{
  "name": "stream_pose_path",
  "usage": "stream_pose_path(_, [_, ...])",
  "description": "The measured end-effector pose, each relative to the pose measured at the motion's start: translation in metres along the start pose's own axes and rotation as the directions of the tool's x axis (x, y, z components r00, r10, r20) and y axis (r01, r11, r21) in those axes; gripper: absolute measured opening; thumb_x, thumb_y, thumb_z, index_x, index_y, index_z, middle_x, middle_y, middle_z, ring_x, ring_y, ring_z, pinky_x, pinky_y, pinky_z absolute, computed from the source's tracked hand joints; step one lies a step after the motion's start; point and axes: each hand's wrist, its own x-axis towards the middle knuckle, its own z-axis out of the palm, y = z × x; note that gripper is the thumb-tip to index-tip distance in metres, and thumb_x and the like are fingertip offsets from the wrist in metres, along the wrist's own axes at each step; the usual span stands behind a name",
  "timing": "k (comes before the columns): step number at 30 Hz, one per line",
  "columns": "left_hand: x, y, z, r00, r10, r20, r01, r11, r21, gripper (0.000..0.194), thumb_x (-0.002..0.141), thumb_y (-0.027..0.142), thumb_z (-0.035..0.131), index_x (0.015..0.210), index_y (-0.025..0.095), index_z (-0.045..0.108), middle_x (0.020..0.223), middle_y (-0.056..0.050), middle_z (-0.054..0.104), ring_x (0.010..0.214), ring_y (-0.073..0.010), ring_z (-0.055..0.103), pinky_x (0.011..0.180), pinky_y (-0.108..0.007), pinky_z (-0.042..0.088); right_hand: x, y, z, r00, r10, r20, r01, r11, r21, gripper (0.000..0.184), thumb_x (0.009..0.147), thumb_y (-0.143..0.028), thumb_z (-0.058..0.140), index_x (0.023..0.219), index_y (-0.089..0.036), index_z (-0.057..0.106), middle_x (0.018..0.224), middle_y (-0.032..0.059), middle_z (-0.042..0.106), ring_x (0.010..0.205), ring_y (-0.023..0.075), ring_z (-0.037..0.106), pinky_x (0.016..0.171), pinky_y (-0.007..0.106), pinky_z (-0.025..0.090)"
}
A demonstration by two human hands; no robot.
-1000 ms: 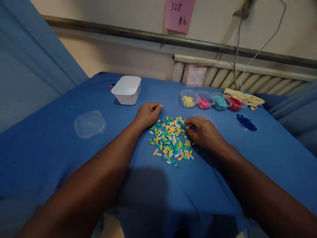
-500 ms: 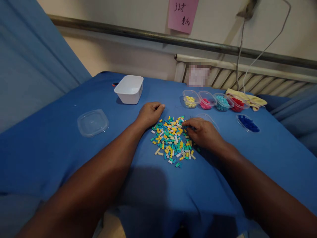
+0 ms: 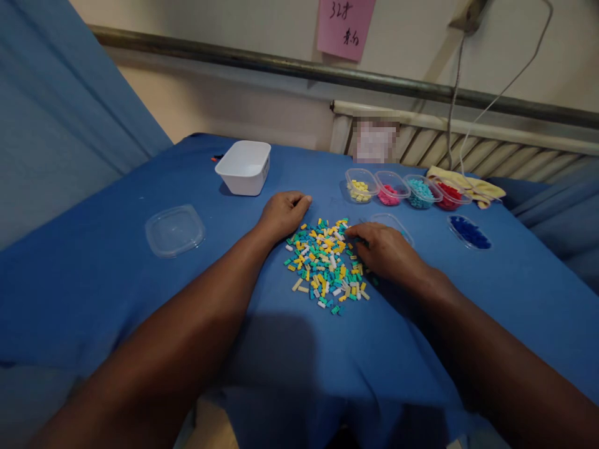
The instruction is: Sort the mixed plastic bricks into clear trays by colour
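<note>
Right hand (image 3: 386, 249) edged slightly leftward over the brick pile (image 3: 325, 262) since a second ago; left hand (image 3: 283, 215) unmoved

Brick pile: small toy building bricks in yellow, white, green, blue and beige, loose in one spread at the middle of the blue table cover (image 3: 93, 274), between the two hands.

Right hand: palm down at the far right edge of the pile, thumb and forefinger close together among the bricks. Whether a brick is pinched there I cannot tell.

Left hand: loosely curled, thumb lying along the fingers, just beyond the pile's far left edge. Its palm is hidden, so I cannot tell whether it grasps anything.

Far right, a row of four clear tubs, left to right: yellow tub (image 3: 358, 176), pink tub (image 3: 389, 179), light-blue tub (image 3: 414, 178), red tub (image 3: 464, 199), each named for the pieces inside. Nearer the person, dark-blue pieces (image 3: 469, 232) lie in a shallow clear container.

Beyond the right hand: one clear plastic item (image 3: 397, 222), partly hidden.

Left side: white plastic tub (image 3: 243, 186), upright; clear lid (image 3: 175, 231), flat, nearer the person.

Back: yellow cloth (image 3: 489, 187) beside the red tub; radiator (image 3: 343, 134); pink handwritten note (image 3: 346, 28) on the wall.
</note>
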Motion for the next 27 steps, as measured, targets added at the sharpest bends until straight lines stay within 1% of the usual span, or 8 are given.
stream_pose_path(3, [0.0,-0.002,0.0,0.999,0.034,-0.011,-0.033,0.997,0.076,0.042,0.102,0.048,0.056,0.071,0.02,0.064,0.067,-0.002,0.057,0.069,-0.0199,0.051,0.067,-0.035,0.034,0.0,-0.002,0.0,1.0,0.003,0.009,-0.003,1.0,-0.016,0.043,0.096,-0.007,0.059,0.127,-0.022,0.084,0.125,0.0134,0.085,0.116,0.0351,0.078,0.104,0.048,0.059])
stream_pose_path(8, [0.001,-0.005,0.0,0.999,0.043,-0.003,-0.042,0.995,0.094,0.045,0.104,0.049,0.054,0.07,0.021,0.062,0.065,-0.001,0.055,0.067,-0.0191,0.049,0.065,-0.035,0.031,0.0,-0.003,0.001,0.994,-0.113,0.005,0.113,0.989,0.093,0.043,0.095,-0.004,0.058,0.122,-0.025,0.084,0.121,0.0083,0.085,0.114,0.0291,0.079,0.104,0.042,0.059])
stream_pose_path(11, [0.001,-0.006,0.001,0.999,0.05,-0.006,-0.05,0.995,0.087,0.046,0.104,0.05,0.054,0.068,0.021,0.06,0.064,0.0,0.051,0.066,-0.0187,0.047,0.065,-0.035,0.029,0.0,-0.004,0.0,0.992,-0.127,0.022,0.123,0.985,0.124,0.041,0.096,-0.004,0.06,0.12,-0.026,0.084,0.121,0.0077,0.085,0.112,0.0282,0.079,0.104,0.042,0.06])
stream_pose_path(15, [0.001,-0.007,0.001,0.999,0.045,-0.006,-0.045,0.996,0.074,0.044,0.104,0.05,0.054,0.073,0.02,0.065,0.066,-0.001,0.055,0.068,-0.0194,0.05,0.066,-0.035,0.032,-0.001,-0.006,-0.001,0.992,-0.124,0.018,0.12,0.982,0.146,0.039,0.095,-0.006,0.061,0.118,-0.025,0.085,0.119,0.009,0.085,0.111,0.029,0.079,0.103,0.044,0.06])
stream_pose_path(18, [0.001,-0.006,0.001,0.999,0.047,-0.009,-0.046,0.996,0.072,0.044,0.104,0.05,0.054,0.074,0.021,0.067,0.067,-0.001,0.057,0.07,-0.0201,0.051,0.066,-0.035,0.033,-0.002,0.0,-0.005,0.993,-0.105,-0.047,0.111,0.978,0.175,0.036,0.094,-0.009,0.063,0.117,-0.025,0.085,0.116,0.0088,0.085,0.107,0.0285,0.079,0.1,0.044,0.06])
stream_pose_path(20, [0.001,-0.006,0.001,0.999,0.045,-0.012,-0.044,0.996,0.08,0.045,0.105,0.05,0.054,0.073,0.021,0.066,0.068,-0.001,0.058,0.07,-0.0201,0.052,0.066,-0.035,0.034,-0.003,0.01,-0.009,0.988,-0.066,-0.141,0.09,0.981,0.169,0.033,0.093,-0.012,0.064,0.116,-0.025,0.085,0.114,0.0087,0.085,0.106,0.0284,0.078,0.099,0.044,0.06])
stream_pose_path(23, [0.001,-0.005,0.001,0.999,0.042,0.0,-0.042,0.995,0.093,0.045,0.104,0.049,0.055,0.07,0.021,0.062,0.066,-0.001,0.056,0.068,-0.0193,0.051,0.066,-0.036,0.032,-0.008,0.034,-0.017,0.958,0.023,-0.287,0.007,0.995,0.104,0.03,0.092,-0.016,0.064,0.113,-0.022,0.085,0.113,0.0111,0.084,0.105,0.03,0.077,0.099,0.046,0.06])
stream_pose_path(27, [0.001,-0.005,0.001,0.999,0.038,0.001,-0.038,0.996,0.076,0.046,0.104,0.05,0.054,0.069,0.021,0.059,0.065,0.0,0.052,0.068,-0.019,0.05,0.065,-0.036,0.028,-0.015,0.054,-0.021,0.938,0.125,-0.324,-0.12,0.992,0.035,0.029,0.094,-0.024,0.066,0.114,-0.018,0.086,0.105,0.014,0.083,0.088,0.0285,0.076,0.088,0.045,0.06])
